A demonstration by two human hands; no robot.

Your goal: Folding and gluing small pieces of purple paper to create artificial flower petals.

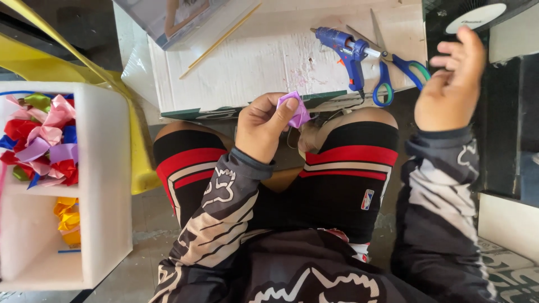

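My left hand (263,126) grips a small folded purple paper piece (297,110) over my lap, just in front of the white work board (264,62). My right hand (452,84) is raised at the right with fingers spread and nothing in it, close to the blue-and-green scissors (396,70). A blue glue gun (348,53) lies on the board between the two hands.
A white foam box (106,179) at the left holds several folded paper flowers (42,140) in pink, red, purple and blue, with yellow ones (68,220) in a lower compartment. A thin wooden stick (222,40) lies on the board. A black object stands at the far right.
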